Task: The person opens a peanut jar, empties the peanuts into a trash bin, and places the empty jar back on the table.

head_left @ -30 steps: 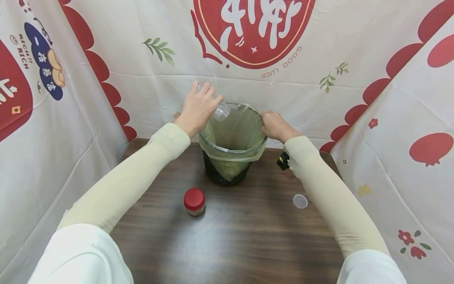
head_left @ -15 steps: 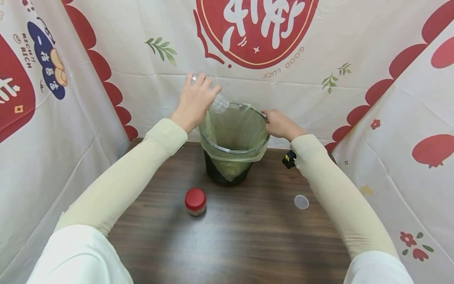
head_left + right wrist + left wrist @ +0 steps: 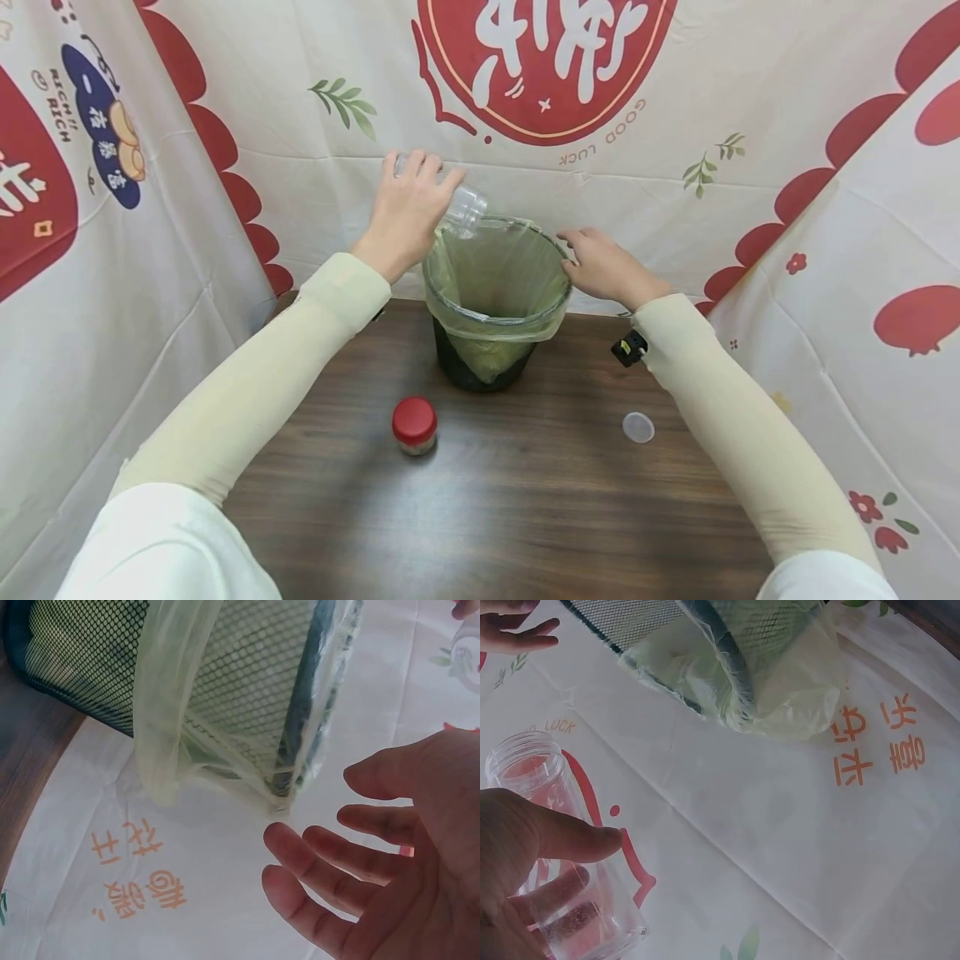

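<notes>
My left hand (image 3: pixel 408 208) grips a clear plastic jar (image 3: pixel 465 210), tilted with its mouth toward the bin's left rim. In the left wrist view the jar (image 3: pixel 604 915) has a bare threaded neck and looks see-through, fingers showing through its wall. A dark mesh trash bin (image 3: pixel 457 358) stands at the back of the table, lined with a pale yellow bag (image 3: pixel 510 333) folded over its rim. Beside the right rim is my right hand (image 3: pixel 603 267), fingers loosely bent and holding nothing. In the right wrist view its fingertips (image 3: pixel 281 836) are just off the bag's edge.
A small red-lidded jar (image 3: pixel 414 423) stands on the brown wooden table (image 3: pixel 510 500) in front of the bin. To the right lies a round translucent disc (image 3: pixel 638 427). Printed white cloth (image 3: pixel 285 192) hangs behind and on both sides.
My right hand has let go of the bin's rim and moved right, its fingers loosening. The left hand has risen and shifted slightly left with the clear jar.
</notes>
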`<state>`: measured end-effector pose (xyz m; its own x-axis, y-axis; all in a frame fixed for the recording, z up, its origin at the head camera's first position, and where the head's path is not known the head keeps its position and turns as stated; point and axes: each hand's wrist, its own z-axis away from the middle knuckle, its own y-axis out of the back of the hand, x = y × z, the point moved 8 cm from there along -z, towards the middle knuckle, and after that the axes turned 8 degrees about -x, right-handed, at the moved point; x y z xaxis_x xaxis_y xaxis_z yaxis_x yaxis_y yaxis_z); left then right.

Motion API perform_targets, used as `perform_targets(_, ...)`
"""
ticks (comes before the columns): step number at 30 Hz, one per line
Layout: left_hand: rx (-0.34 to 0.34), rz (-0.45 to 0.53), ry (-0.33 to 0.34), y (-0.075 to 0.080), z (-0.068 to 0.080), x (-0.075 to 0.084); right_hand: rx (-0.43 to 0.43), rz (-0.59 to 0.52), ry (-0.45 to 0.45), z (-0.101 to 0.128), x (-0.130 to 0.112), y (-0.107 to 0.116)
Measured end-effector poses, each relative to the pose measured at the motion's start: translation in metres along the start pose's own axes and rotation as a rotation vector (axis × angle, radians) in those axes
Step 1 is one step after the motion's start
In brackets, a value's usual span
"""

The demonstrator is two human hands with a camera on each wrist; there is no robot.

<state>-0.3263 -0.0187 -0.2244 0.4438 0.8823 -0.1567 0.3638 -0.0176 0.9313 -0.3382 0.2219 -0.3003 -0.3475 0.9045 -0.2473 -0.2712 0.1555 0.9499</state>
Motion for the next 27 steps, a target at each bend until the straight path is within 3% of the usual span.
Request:
perform_targets(9,0.098,0.114,0.048,0.005,0.014,-0.013,0.053,-0.007,0.011,0.023,-0.009,0.003)
perform_targets(16,0.126,0.183,0.089,0.001,0.025,-0.023,0.107,-0.033,0.02,0.048,-0.017,0.005)
perform_targets(23,0.219,0.3,0.108,-0.005,0.048,-0.029,0.175,-0.045,0.054,0.067,-0.023,0.002)
perform_targets(27,0.241,0.366,0.129,-0.013,0.063,-0.029,0.205,-0.047,0.055,0.076,-0.022,-0.005)
